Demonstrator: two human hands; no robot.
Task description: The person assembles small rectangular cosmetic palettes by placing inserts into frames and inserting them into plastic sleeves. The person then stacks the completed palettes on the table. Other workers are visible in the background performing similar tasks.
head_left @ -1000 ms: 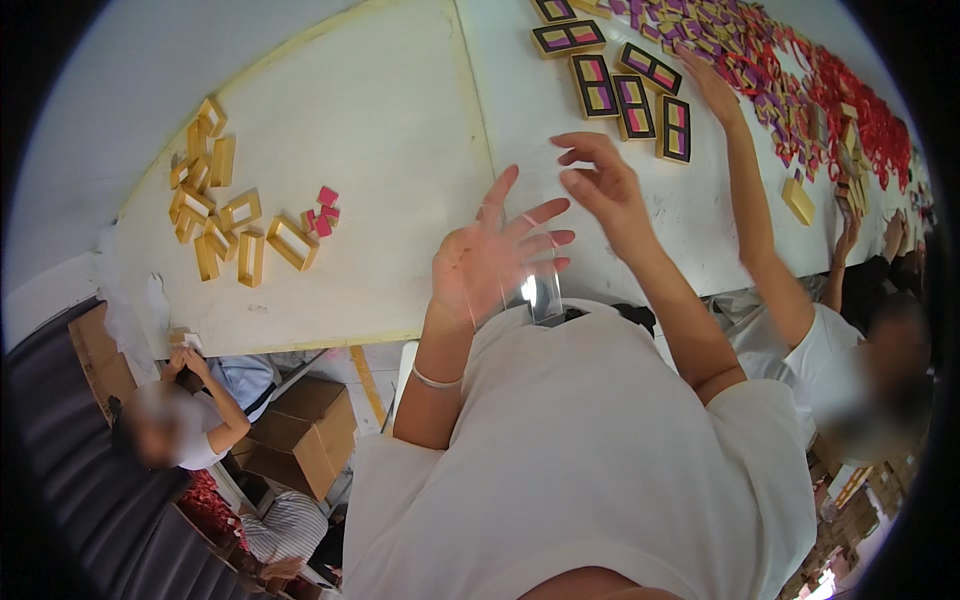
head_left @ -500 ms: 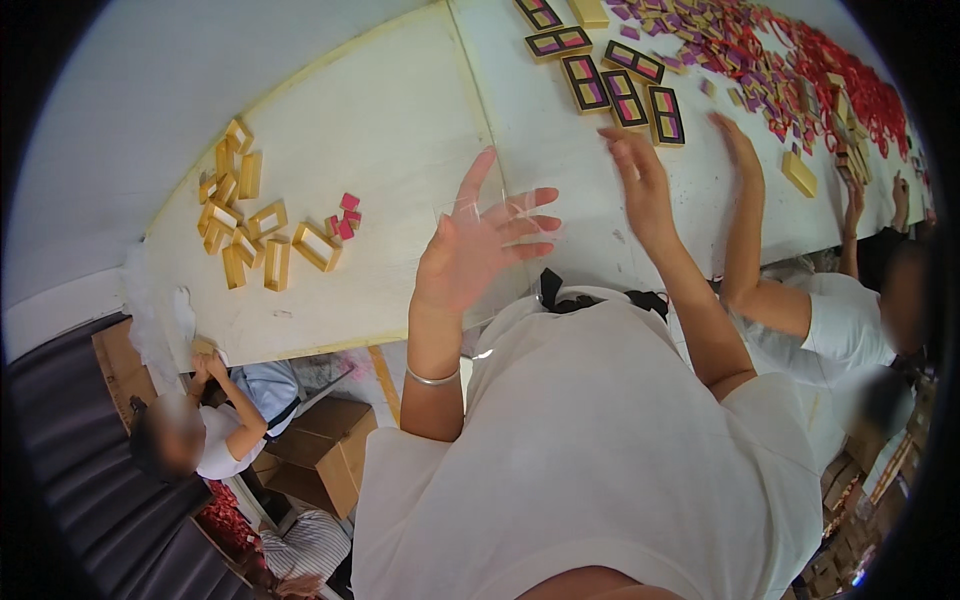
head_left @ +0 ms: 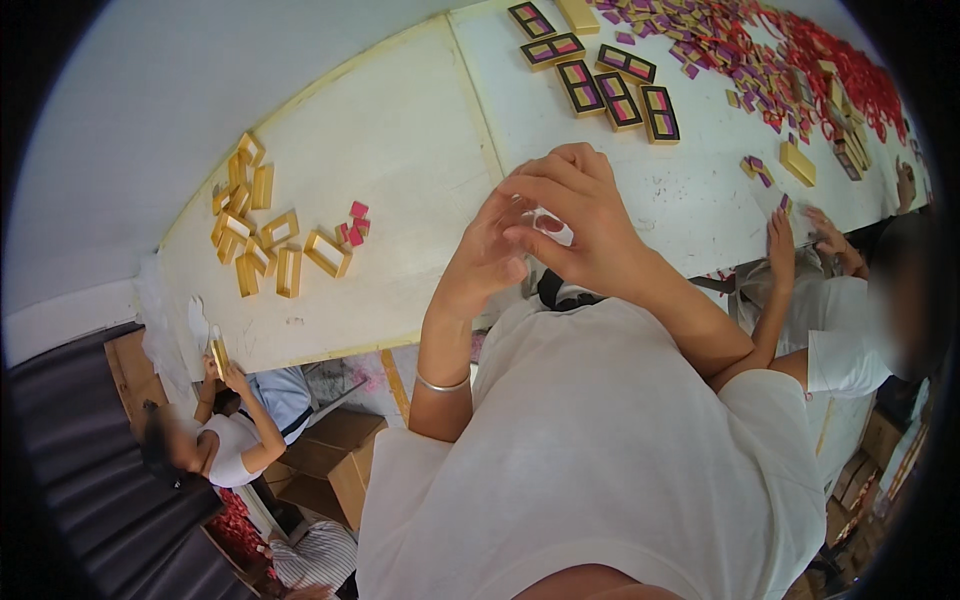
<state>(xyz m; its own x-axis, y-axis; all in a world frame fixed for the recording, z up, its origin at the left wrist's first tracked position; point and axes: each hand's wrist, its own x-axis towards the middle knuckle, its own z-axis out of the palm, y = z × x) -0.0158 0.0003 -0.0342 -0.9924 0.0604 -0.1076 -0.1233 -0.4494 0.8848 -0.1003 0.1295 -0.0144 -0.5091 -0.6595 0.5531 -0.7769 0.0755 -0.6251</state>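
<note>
In front of my chest both hands are brought together above the table edge. My left hand (head_left: 487, 250), with a silver bangle on its wrist, curls its fingers around a thin clear plastic piece (head_left: 549, 224). My right hand (head_left: 585, 215) arches over the top, its fingers bent and meeting those of the left. The plastic shows only as glints between thumbs and fingers, so its full shape is hidden. Beyond the hands lie several gold boxes with black-framed pink, purple and yellow faces (head_left: 620, 101).
Open gold box frames (head_left: 288, 271) and small pink pieces (head_left: 357, 224) lie on the white table (head_left: 390, 150) to the left. Small purple-gold pieces (head_left: 700, 45) and red ribbons (head_left: 850, 70) pile up far right. Co-workers sit left and right; a gold box (head_left: 797, 163) lies near the right one.
My right hand has come back from near the boxes to join the left, which has closed from spread fingers around the clear plastic. The right co-worker's hands have drawn back.
</note>
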